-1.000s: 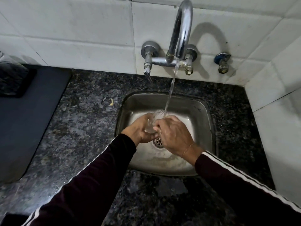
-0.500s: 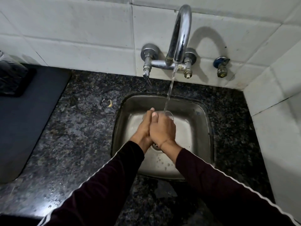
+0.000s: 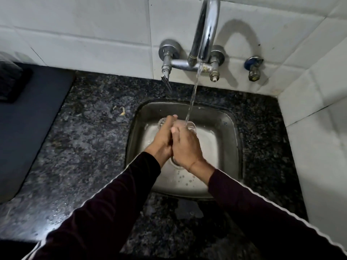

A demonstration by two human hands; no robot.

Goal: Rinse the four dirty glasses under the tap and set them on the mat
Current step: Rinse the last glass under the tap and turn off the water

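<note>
A clear glass (image 3: pixel 191 125) is held over the steel sink (image 3: pixel 231 132), its rim up under the thin water stream (image 3: pixel 191 102) that falls from the chrome tap (image 3: pixel 206 34). My right hand (image 3: pixel 185 147) wraps around the glass from the near side. Pressed against it from the left, my left hand (image 3: pixel 163 139) has its fingers along the glass. Most of the glass is hidden by both hands. A curved bit of clear glass (image 3: pixel 161 122) shows past my left fingers; I cannot tell whether it belongs to the same glass. The dark mat (image 3: pixel 28 124) lies on the counter at the left.
The speckled dark granite counter (image 3: pixel 90 147) surrounds the sink and is wet near the front. A dark object (image 3: pixel 9 81) sits at the mat's far left corner. White tiled walls close the back and right side. A small valve (image 3: pixel 253 69) sticks out right of the tap.
My hands rose from low over the drain and closed together, bringing the glass upright under the stream. Over the last half second they have stayed nearly still.
</note>
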